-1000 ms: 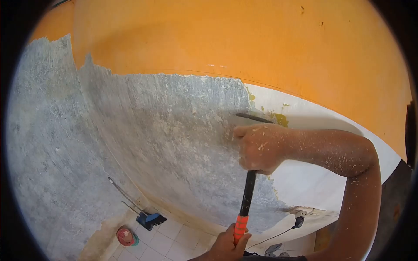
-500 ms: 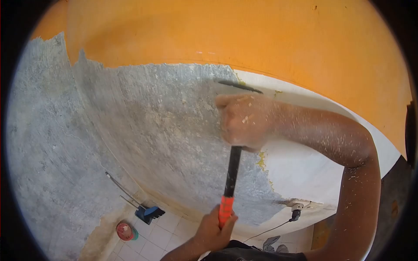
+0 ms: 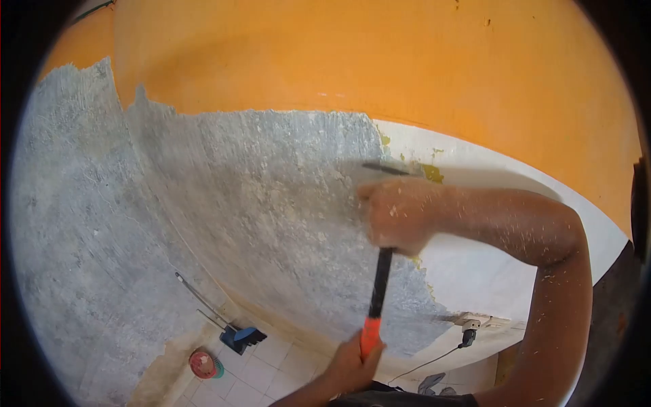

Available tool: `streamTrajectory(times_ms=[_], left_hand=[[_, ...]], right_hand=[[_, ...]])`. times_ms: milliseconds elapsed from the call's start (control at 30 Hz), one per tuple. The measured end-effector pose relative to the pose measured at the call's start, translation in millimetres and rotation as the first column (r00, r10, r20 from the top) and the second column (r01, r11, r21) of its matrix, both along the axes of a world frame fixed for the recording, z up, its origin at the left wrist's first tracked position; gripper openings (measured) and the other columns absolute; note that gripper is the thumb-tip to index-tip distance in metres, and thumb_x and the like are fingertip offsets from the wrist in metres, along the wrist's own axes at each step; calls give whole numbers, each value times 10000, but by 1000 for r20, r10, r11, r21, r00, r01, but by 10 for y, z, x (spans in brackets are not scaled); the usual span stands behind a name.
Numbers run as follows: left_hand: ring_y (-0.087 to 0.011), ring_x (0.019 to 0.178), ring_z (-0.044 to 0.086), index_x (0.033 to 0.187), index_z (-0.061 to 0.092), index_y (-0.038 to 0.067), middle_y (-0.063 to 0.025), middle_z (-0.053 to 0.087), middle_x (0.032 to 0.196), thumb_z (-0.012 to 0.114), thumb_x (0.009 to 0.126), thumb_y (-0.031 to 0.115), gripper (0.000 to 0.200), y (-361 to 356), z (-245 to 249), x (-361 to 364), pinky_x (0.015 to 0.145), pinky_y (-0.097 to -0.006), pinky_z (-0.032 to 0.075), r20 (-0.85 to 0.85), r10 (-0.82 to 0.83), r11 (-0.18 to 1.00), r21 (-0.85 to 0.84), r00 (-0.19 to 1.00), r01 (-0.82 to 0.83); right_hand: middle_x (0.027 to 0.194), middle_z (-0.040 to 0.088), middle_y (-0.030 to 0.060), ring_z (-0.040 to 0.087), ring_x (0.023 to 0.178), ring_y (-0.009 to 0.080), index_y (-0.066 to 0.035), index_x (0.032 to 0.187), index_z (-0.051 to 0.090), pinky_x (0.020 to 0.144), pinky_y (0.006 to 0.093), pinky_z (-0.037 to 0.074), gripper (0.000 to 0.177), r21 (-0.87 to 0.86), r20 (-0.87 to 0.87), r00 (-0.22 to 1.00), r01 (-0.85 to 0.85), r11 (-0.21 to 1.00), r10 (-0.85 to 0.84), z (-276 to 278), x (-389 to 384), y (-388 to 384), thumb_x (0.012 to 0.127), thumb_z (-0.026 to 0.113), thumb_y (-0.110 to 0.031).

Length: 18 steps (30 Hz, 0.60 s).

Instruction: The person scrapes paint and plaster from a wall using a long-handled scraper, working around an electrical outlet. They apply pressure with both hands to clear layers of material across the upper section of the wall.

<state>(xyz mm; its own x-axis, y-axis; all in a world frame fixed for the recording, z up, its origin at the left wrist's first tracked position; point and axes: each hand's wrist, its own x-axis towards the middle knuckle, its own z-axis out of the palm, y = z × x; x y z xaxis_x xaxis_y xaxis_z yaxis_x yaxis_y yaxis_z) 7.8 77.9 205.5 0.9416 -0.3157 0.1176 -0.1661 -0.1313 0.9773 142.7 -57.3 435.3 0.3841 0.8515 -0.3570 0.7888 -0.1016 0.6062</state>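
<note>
A long-handled scraper stands nearly upright in front of the wall, with an orange grip at its lower end and a black shaft (image 3: pixel 382 288). My right hand (image 3: pixel 400 214) is closed around the upper shaft, just below the dark blade (image 3: pixel 385 168), and is slightly blurred. Pale flakes dot this hand and forearm. Lower down, my left hand (image 3: pixel 354 363) is wrapped round the orange grip (image 3: pixel 370 334). The blade lies close to the border between bare grey plaster (image 3: pixel 271 169) and white coating (image 3: pixel 475 237). A yellow-green patch (image 3: pixel 432 173) shows beside it.
Orange paint (image 3: pixel 339 54) covers the upper wall. Low on the right, a black plug (image 3: pixel 468 336) with a cord sits in a wall socket (image 3: pixel 472 323). A blue-black dustpan (image 3: pixel 243 337) and a red-and-green container (image 3: pixel 203 364) stand on the tiled floor at the wall corner.
Both hands and the scraper have shifted right and down in view; the whole scene has also shifted slightly the same way. The yellow-green patch beside the blade shows larger.
</note>
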Motion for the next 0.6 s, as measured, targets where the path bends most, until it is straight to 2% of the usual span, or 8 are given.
streamTrajectory(times_ms=[33, 200, 233, 267, 300, 433, 500, 600], left_hand=[[-208, 593, 540, 877, 528, 33, -121, 559, 661, 573, 850, 201, 176, 16, 38, 139, 576, -337, 436, 64, 63, 994, 87, 996, -68], [-217, 531, 542, 839, 542, 16, -131, 550, 627, 612, 813, 166, 167, 199, 70, 354, 527, -324, 433, 253, 224, 962, 99, 941, -256], [-217, 531, 542, 839, 542, 16, -131, 550, 627, 612, 813, 166, 167, 211, 94, 226, 527, -324, 433, 243, 211, 961, 124, 947, -246], [-165, 544, 530, 862, 545, 12, -100, 555, 637, 619, 804, 128, 150, 201, 122, 175, 529, -291, 430, 313, 326, 925, 91, 892, -370], [-114, 558, 517, 884, 549, 7, -70, 560, 646, 626, 794, 91, 145, 207, 148, 138, 531, -258, 427, 381, 433, 873, 48, 817, -485], [-125, 572, 549, 934, 554, -9, -98, 587, 679, 661, 762, 69, 217, 374, 79, 46, 548, -258, 444, 568, 457, 806, 60, 684, -589], [-136, 580, 558, 927, 544, -15, -78, 585, 680, 671, 747, 31, 225, 407, 72, 52, 539, -257, 443, 726, 461, 756, -20, 510, -655], [-122, 600, 566, 913, 544, -6, -54, 587, 687, 670, 743, 4, 212, 324, 134, -3, 508, -242, 443, 604, 522, 816, -147, 602, -559]], right_hand=[[620, 624, 22, 579, 672, 198, -146, 583, 634, 754, 291, 406, 54, 38, 40, 999, -33, 999, 32, 27, 30, 35, 597, 630, -199], [652, 611, 5, 574, 700, 178, -153, 628, 633, 869, 293, 353, 61, 120, 94, 995, -26, 992, 15, -70, 57, 6, 618, 613, -210], [688, 600, 6, 568, 747, 174, -148, 656, 634, 898, 317, 340, 74, 260, 204, 975, -139, 955, 87, -157, -54, -44, 641, 602, -213], [723, 590, 7, 563, 794, 170, -143, 683, 635, 928, 342, 326, 88, 370, 334, 932, -268, 890, 142, -219, -115, -85, 664, 591, -217], [727, 555, 7, 537, 816, 183, -127, 668, 610, 918, 349, 328, 81, 444, 381, 922, -242, 863, 62, -303, -244, -110, 654, 590, -204], [693, 504, 31, 518, 787, 209, -85, 667, 587, 931, 408, 329, 101, 540, 490, 864, -197, 818, -115, -512, -714, -231, 652, 588, -185], [678, 495, 45, 525, 754, 205, -71, 669, 582, 912, 446, 354, 105, 550, 477, 857, -119, 827, -195, -495, -844, -284, 650, 594, -174], [678, 492, 39, 529, 758, 199, -62, 667, 576, 900, 462, 376, 104, 610, 454, 879, -189, 770, -144, -488, -841, -318, 629, 599, -156]])
